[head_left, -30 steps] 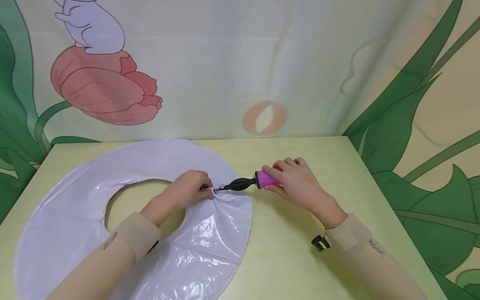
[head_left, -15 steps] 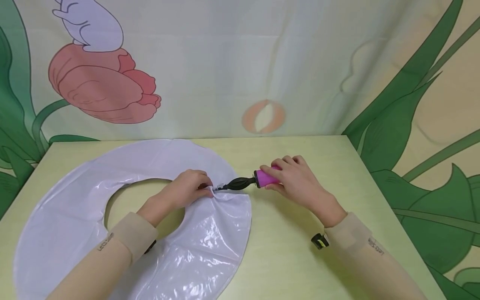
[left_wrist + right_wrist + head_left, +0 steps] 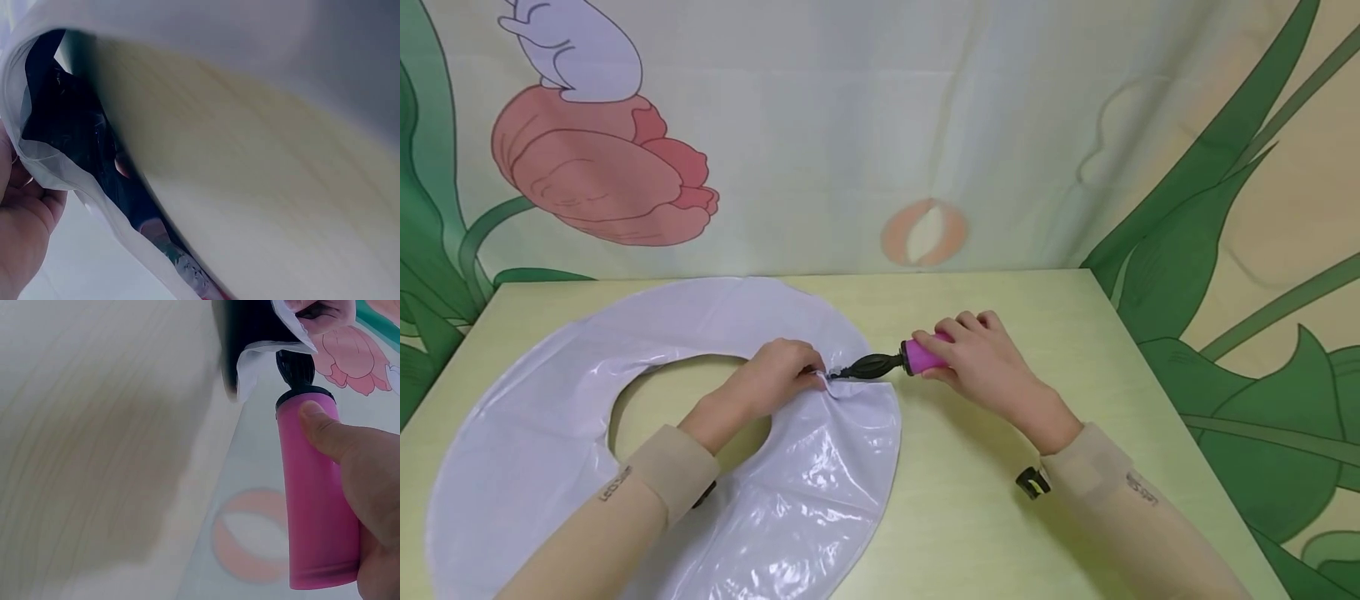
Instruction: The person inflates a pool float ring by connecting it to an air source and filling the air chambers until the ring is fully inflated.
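A flat, white inflatable swim ring with a glossy skin lies limp on the table. My left hand pinches a gathered fold of it between the hole and the right rim; in the left wrist view, fingers hold its pale inner edge. A magenta hand pump with a black ribbed nozzle end is gripped by my right hand, the thumb lying along its barrel. The nozzle points left and its tip meets the pinched fold. Whether the tip sits inside a valve is hidden.
The pale yellow table extends to the right of the ring. Behind it hangs a printed curtain with flowers, leaves and a rabbit. A small black device is strapped under the right sleeve.
My right hand and the pump have shifted slightly left, bringing the nozzle closer to the left fingers. The left hand keeps its pinch, and the ring stays in place.
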Tool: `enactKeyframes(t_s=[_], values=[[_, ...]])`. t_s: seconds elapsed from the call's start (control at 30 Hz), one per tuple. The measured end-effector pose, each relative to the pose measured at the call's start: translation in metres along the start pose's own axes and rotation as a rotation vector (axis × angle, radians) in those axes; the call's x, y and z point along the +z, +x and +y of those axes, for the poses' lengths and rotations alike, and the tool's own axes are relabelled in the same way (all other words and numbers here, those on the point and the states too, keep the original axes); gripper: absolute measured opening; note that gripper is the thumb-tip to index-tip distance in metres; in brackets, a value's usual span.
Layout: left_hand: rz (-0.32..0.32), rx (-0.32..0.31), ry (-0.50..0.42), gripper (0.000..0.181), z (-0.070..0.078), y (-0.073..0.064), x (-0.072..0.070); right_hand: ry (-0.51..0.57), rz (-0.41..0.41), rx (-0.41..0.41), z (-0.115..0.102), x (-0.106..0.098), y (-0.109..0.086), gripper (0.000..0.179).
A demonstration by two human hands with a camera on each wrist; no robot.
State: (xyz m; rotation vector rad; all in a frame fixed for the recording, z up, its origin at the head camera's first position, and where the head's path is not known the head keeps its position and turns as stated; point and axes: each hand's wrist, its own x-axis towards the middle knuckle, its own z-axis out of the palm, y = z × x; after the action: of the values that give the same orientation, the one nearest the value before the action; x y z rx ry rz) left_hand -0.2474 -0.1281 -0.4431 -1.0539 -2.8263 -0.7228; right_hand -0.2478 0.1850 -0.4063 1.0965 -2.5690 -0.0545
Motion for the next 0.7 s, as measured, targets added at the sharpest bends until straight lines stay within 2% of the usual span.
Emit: enactKeyframes(t_s=[0.3,0.53,0.7], values=[[0.040,-0.016,-0.033,0.009,0.001,0.001,-0.001,-0.004,0.024,-0.009,0.003,0.001,0.003,0.047],[0.045,-0.006,-0.014,0.008,-0.001,0.004,-0.003,-0.014,0.033,0.001,0.002,0.007,0.004,0.047],[0.049,0.011,0.003,0.008,-0.001,0.005,-0.003,0.000,-0.028,0.034,0.000,0.014,-0.002,0.049]])
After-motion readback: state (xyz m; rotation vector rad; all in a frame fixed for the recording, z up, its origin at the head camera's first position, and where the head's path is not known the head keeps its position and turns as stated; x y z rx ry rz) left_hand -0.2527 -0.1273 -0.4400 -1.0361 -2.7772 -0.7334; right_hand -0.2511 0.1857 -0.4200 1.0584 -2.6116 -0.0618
